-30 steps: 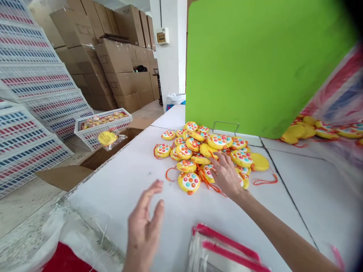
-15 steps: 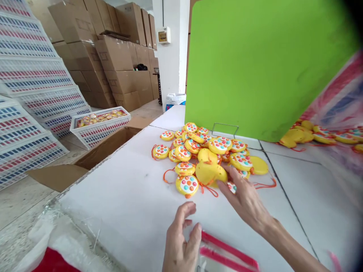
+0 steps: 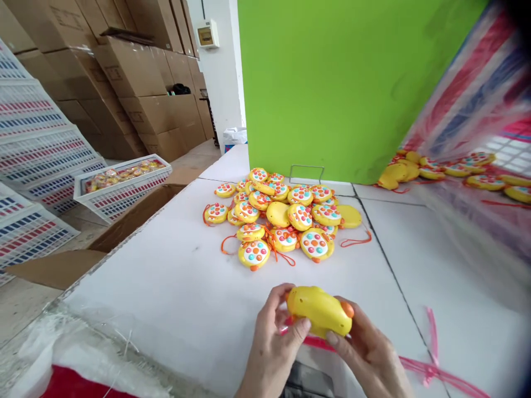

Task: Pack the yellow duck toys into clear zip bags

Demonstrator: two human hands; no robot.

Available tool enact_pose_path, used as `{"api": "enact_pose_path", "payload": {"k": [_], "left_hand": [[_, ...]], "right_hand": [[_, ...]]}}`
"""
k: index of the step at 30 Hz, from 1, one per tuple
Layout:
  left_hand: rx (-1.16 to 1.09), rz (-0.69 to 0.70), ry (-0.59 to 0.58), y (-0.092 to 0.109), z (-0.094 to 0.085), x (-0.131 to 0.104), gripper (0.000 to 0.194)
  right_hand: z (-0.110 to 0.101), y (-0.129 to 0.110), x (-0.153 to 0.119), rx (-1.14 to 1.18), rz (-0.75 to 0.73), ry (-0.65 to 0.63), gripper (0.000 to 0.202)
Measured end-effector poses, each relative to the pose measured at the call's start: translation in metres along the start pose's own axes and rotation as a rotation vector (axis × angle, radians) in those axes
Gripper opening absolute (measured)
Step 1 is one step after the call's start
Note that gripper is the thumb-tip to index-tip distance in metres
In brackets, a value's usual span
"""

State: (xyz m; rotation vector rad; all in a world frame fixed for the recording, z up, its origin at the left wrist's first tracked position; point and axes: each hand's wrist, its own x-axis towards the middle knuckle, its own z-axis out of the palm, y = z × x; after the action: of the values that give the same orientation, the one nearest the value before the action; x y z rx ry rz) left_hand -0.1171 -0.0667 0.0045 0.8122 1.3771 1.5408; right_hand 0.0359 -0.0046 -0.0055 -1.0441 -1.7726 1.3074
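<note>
Between both hands I hold a yellow plastic toy (image 3: 319, 310) with orange ends, its plain side toward me. My left hand (image 3: 276, 337) grips its left end, thumb on the near face. My right hand (image 3: 365, 342) is closed on the right end, beside an orange knob. Beyond them on the white table lies a pile of similar yellow toys (image 3: 301, 216), most showing white faces with coloured round buttons. Orange cord loops hang from some. Under my hands is a clear bag with a pinkish-red edge (image 3: 317, 344), partly hidden.
A green board (image 3: 332, 88) stands behind the pile, a wire stand (image 3: 307, 166) at its foot. More yellow toys (image 3: 398, 172) lie at the right by striped plastic. Pink ribbon (image 3: 431, 365) lies at the near right. An open carton (image 3: 136, 215) and white baskets (image 3: 124, 190) stand left.
My right hand has brought a yellow toy from the pile back toward me. My left hand, open before, now grips it too. The view has shifted right.
</note>
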Motion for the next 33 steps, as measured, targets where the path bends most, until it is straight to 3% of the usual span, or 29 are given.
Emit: {"api": "enact_pose_path", "payload": {"k": [2, 4, 6, 7, 8, 11, 13, 18, 23, 28, 33], "left_hand": [[0.319, 0.088, 0.099, -0.003, -0.003, -0.008, 0.028], [0.594, 0.304, 0.073, -0.016, -0.003, -0.018, 0.006], [0.762, 0.634, 0.013, -0.04, 0.002, -0.026, 0.016], [0.813, 0.811, 0.076, -0.055, 0.007, -0.03, 0.02], [0.897, 0.887, 0.121, -0.069, 0.012, -0.032, 0.02], [1.165, 0.859, 0.131, -0.1, 0.022, -0.038, 0.016], [1.244, 0.797, 0.085, -0.105, 0.025, -0.039, 0.019], [1.219, 0.749, 0.031, -0.087, 0.021, -0.038, 0.027], [1.224, 0.76, -0.085, -0.07, 0.019, -0.037, 0.019], [1.329, 0.655, -0.13, -0.067, 0.019, -0.04, 0.012], [1.113, 0.479, -0.195, -0.059, 0.008, -0.048, 0.04]], "right_hand": [[-0.006, -0.002, 0.0, -0.198, -0.077, 0.057, 0.035], [-0.015, -0.002, 0.002, -0.393, -0.172, 0.095, 0.03], [-0.023, 0.0, 0.005, -0.532, -0.254, 0.129, 0.028], [-0.026, 0.001, 0.005, -0.585, -0.281, 0.148, 0.028], [-0.028, 0.002, 0.005, -0.627, -0.302, 0.163, 0.027], [-0.033, 0.002, 0.003, -0.676, -0.346, 0.161, 0.026], [-0.035, 0.0, 0.001, -0.67, -0.364, 0.125, 0.026], [-0.037, -0.002, -0.007, -0.647, -0.361, 0.114, 0.028], [-0.038, -0.005, -0.015, -0.622, -0.265, 0.101, 0.027], [-0.045, -0.008, -0.016, -0.531, -0.096, 0.111, 0.033], [-0.055, -0.003, -0.015, -0.412, -0.072, -0.001, 0.038]]}}
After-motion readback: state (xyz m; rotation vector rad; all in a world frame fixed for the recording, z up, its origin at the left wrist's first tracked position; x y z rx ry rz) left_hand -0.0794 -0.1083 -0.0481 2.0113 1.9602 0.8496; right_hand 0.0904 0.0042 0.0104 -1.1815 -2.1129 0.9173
